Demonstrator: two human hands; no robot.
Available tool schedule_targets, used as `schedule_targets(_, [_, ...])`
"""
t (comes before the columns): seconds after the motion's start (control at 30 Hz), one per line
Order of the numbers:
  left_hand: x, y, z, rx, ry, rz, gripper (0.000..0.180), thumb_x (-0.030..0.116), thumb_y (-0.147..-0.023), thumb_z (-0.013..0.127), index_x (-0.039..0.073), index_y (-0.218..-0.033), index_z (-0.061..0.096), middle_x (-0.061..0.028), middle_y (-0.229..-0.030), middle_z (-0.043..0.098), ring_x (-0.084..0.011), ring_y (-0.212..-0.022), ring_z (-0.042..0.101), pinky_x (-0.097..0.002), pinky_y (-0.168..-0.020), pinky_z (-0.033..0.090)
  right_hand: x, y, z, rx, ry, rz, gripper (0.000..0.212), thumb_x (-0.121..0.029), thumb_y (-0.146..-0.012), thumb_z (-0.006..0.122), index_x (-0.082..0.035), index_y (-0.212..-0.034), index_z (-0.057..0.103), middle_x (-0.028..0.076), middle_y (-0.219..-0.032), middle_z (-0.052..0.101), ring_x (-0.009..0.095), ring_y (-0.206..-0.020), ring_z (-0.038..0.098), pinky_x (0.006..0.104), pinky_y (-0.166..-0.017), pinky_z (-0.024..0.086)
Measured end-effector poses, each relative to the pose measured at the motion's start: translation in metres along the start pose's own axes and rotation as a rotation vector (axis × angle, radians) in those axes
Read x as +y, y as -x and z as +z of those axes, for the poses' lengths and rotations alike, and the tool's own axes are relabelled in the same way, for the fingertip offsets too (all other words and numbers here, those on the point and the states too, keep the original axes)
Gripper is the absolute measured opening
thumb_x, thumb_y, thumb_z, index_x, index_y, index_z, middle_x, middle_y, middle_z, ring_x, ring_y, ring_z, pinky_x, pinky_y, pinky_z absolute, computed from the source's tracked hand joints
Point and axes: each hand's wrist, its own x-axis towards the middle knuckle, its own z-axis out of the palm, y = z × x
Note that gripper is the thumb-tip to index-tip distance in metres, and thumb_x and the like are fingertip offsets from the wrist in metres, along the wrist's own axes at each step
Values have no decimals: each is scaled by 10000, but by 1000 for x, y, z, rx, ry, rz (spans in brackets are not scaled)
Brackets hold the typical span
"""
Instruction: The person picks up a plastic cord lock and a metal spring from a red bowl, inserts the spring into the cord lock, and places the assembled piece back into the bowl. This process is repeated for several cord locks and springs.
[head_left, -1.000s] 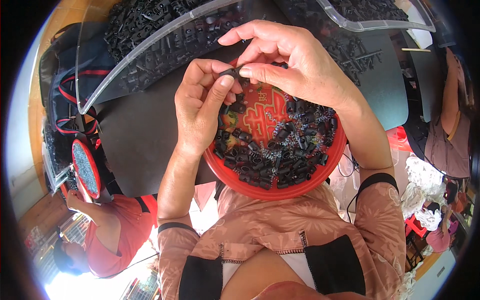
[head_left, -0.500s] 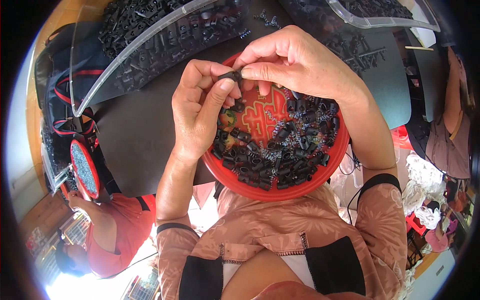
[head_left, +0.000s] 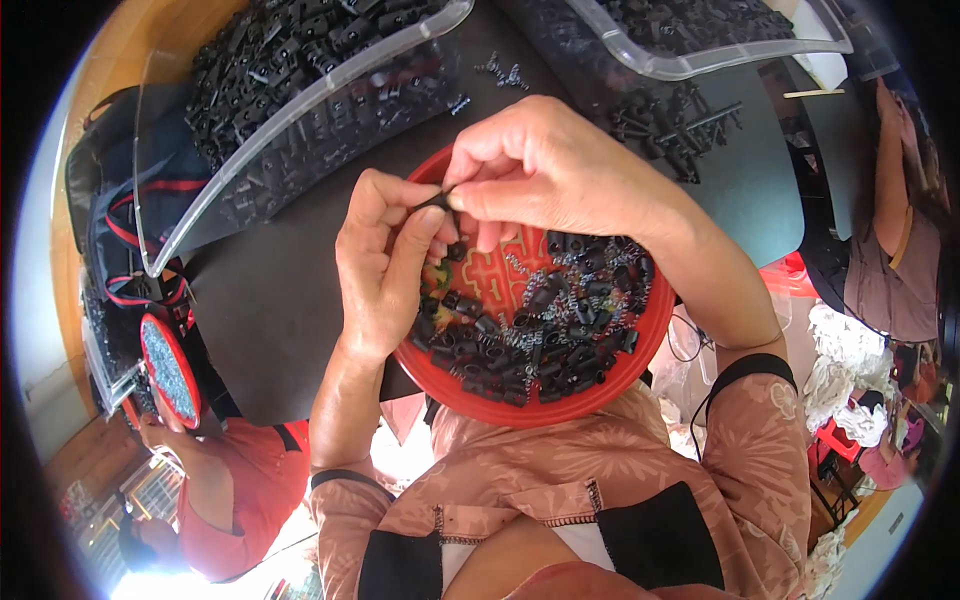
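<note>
Above the far left part of a round red tray (head_left: 500, 412), both hands meet at one small black plastic cord-lock piece (head_left: 434, 202). My left hand (head_left: 378, 270) pinches it between thumb and index finger. At its right end, the thumb and index fingertips of my right hand (head_left: 545, 180) press together; whether a smaller part sits between them is hidden. In the tray lie many black cylindrical cord-lock pieces (head_left: 480, 350), mixed with small metal springs (head_left: 572, 295), mostly along the near and right sides. Part of the tray's patterned red bottom shows beneath my hands.
Clear plastic bins full of black parts stand at the far left (head_left: 300, 110) and far right (head_left: 690, 60). Black stemmed pieces (head_left: 680, 125) and loose springs (head_left: 500, 70) lie on the dark table (head_left: 270, 320). At left, a person in red (head_left: 245, 490) is near a red-rimmed tray (head_left: 170, 370).
The view has shifted, so tray, bins and hands sit lower in the picture. Both hands keep hold at the same black piece, and the fingertips have turned slightly around it.
</note>
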Motion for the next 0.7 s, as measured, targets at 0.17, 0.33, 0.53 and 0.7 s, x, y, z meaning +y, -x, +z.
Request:
schedule_targets(0.17, [0,1,1,25,13,-18,32,4,-955,488,20,-982,486,-44,-793,609,-45,-674,521,-178,-589,426,2,6,11,80,68,-109,52,-16,-851,602,34,-849,587,90,-729,677,145,-640,686,245,-551,508])
schedule_targets(0.33, [-3,2,-1,43,56,13,61,-7,-954,481,29,-1003,480,-44,-796,603,-48,-677,516,-189,-596,429,-3,6,14,110,45,-99,99,-36,-868,611,35,-826,555,112,-739,683,170,-644,695,254,-550,513])
schedule_targets(0.53, [-4,2,-1,23,146,26,72,20,-953,501,37,-1018,473,-52,-821,595,-69,-695,539,-204,-595,434,2,-1,1,-29,-292,11,143,-103,-882,649,39,-871,637,112,-743,679,183,-613,680,252,-540,535])
schedule_targets(0.7, [-4,6,-6,-81,303,82,112,96,-955,542,55,-1026,466,-71,-824,600,-84,-683,562,-204,-562,426,-4,0,-4,-93,-354,33,189,-131,-778,762,41,-805,689,134,-719,680,173,-612,674,258,-565,546])
